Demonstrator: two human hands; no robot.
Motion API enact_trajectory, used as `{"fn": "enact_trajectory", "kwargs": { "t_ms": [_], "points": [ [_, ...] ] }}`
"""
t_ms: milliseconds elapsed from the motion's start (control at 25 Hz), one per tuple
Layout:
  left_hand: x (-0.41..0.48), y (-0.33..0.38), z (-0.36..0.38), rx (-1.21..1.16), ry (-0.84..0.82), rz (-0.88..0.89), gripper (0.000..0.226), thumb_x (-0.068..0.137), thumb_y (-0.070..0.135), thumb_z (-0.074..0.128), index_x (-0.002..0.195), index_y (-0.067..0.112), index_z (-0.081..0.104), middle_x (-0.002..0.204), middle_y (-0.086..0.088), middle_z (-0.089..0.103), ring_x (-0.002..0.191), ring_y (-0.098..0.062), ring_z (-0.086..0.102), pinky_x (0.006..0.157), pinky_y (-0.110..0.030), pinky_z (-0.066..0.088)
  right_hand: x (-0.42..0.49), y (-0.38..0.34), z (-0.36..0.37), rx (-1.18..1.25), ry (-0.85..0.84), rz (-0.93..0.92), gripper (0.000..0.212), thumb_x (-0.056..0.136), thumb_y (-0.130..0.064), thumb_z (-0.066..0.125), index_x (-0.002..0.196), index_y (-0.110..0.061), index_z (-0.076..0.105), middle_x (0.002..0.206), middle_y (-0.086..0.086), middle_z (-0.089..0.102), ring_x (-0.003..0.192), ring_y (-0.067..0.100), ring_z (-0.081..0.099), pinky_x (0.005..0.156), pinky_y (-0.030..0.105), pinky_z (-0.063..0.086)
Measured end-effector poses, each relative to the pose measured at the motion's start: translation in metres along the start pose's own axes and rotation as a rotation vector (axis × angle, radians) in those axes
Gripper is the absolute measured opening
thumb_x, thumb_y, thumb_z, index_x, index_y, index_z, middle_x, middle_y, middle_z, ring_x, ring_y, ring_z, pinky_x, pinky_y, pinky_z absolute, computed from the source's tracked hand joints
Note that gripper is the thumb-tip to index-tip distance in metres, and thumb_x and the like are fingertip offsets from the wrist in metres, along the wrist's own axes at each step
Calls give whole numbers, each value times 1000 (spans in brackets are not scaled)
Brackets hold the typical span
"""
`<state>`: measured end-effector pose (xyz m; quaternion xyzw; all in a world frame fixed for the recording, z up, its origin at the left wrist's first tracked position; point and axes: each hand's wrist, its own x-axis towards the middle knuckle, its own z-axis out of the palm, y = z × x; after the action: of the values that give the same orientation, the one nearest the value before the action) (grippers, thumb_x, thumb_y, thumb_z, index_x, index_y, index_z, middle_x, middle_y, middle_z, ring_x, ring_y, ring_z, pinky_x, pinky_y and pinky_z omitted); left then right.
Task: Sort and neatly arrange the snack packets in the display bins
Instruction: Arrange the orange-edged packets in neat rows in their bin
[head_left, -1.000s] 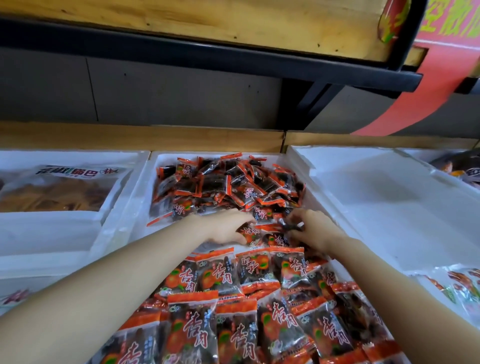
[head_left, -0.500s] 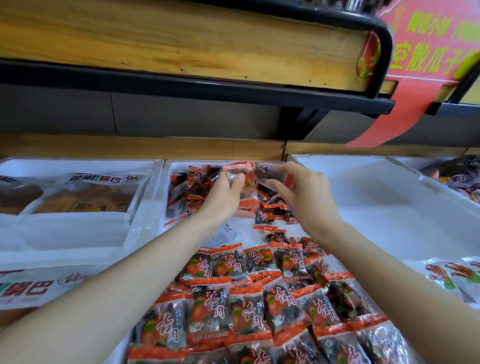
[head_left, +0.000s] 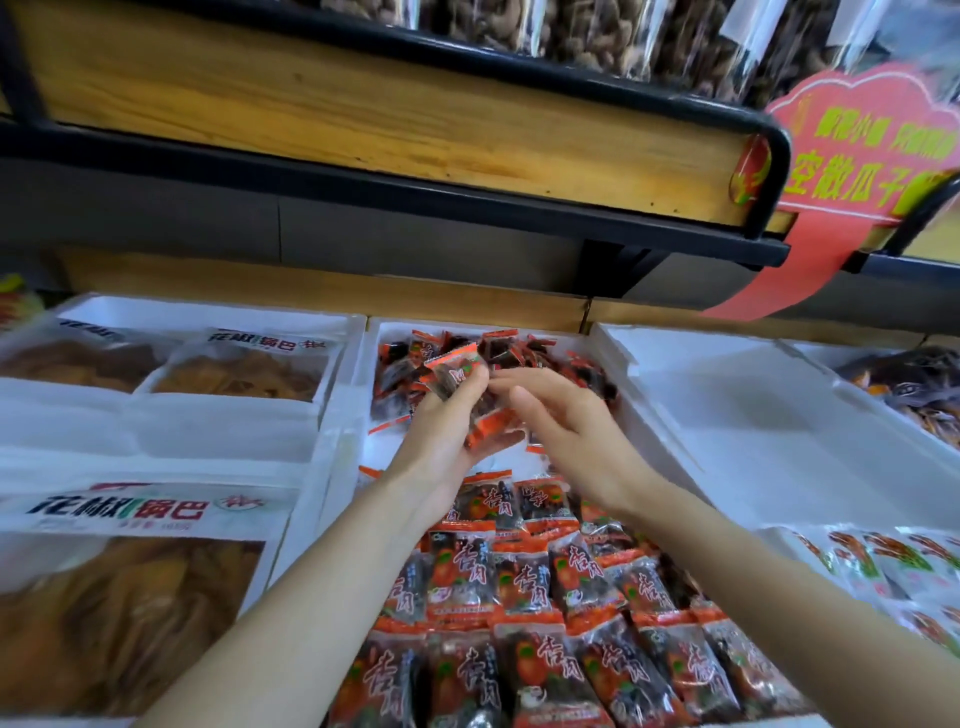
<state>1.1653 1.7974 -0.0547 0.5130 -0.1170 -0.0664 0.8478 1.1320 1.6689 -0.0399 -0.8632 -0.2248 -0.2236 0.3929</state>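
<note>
Wooden shelf (head_left: 363, 119) overhead, middle bin (head_left: 345, 415) of white foam below. Left of the bin, bagged brown snacks (head_left: 244, 369). Above the bin, orange packets (head_left: 457, 371) gripped in the left hand (head_left: 441, 441); right hand (head_left: 571, 431) alongside, fingers straight, empty. Square the edges with the right, then lay flat behind the bin's neat rows (head_left: 519, 577).

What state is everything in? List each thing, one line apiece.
left hand: grips a bunch of packets above the middle bin.
held packets: bunched, off the pile.
right hand: open, fingers straight, beside the bunch.
back packets: loose jumble.
front packets: neat overlapping rows.
large bags: lying flat in the left bin.
</note>
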Motion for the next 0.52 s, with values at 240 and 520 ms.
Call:
{"fn": "enact_trajectory", "kwargs": {
  "t_ms": [240, 520],
  "points": [
    [2, -9, -16, 147, 72, 107, 30, 93, 35, 58, 114, 13, 56, 103, -3, 63, 100, -20, 65, 96, -49, 51, 26, 102, -35, -307, -192, 386, 29, 93, -16, 55, 122, -12, 57, 122, 2, 61, 105, 11, 58, 87, 19, 46],
    [13, -15, -19, 148, -24, 72, 26, 92, 38, 60, 112, 22, 54, 119, -3, 63, 110, -20, 62, 101, -49, 46, 38, 173, -19, -578, -479, 622, 49, 85, -27, 67, 127, -7, 51, 125, 10, 55, 109, 23, 53, 94, 30, 43]
  ]
}}
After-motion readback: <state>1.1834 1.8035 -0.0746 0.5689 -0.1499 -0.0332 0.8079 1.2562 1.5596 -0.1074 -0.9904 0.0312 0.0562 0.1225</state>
